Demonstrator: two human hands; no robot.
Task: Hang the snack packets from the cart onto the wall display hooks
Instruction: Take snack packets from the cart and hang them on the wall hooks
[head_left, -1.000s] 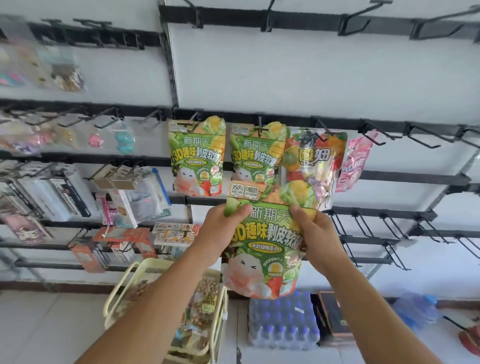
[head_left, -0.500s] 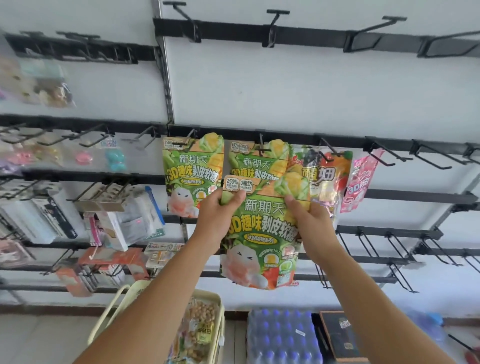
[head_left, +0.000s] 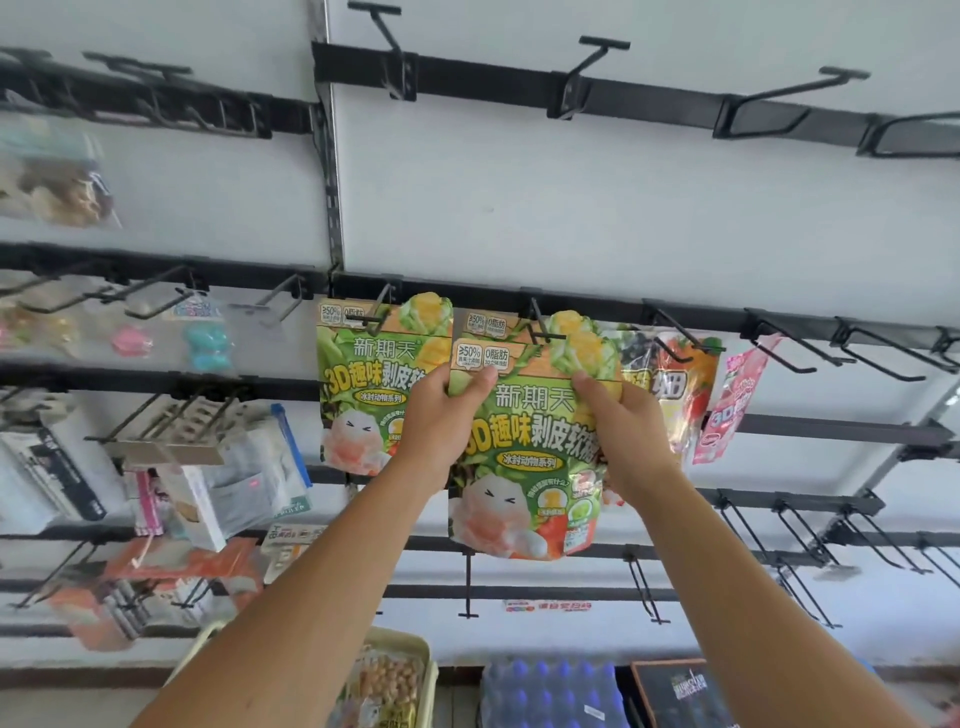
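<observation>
I hold a green snack packet (head_left: 524, 467) up against the wall display with both hands. My left hand (head_left: 441, 421) pinches its top left corner and my right hand (head_left: 621, 431) grips its top right corner. The packet's top edge sits just under a black hook (head_left: 537, 325) where an identical green packet (head_left: 488, 325) hangs behind it. Another green packet (head_left: 363, 384) hangs on the hook to the left. The cream cart (head_left: 395, 675) with more snacks stands low in the view between my arms.
A colourful fruit packet (head_left: 670, 374) and a pink packet (head_left: 732, 400) hang to the right. Bare black hooks (head_left: 789, 353) line the rails further right and along the top rail (head_left: 597, 93). Boxed goods (head_left: 218, 483) hang at left. A bottled water pack (head_left: 545, 696) lies on the floor.
Both hands have raised the green packet upward, from below the hanging row to just under the hook. The camera has tilted up, so the cart shows less.
</observation>
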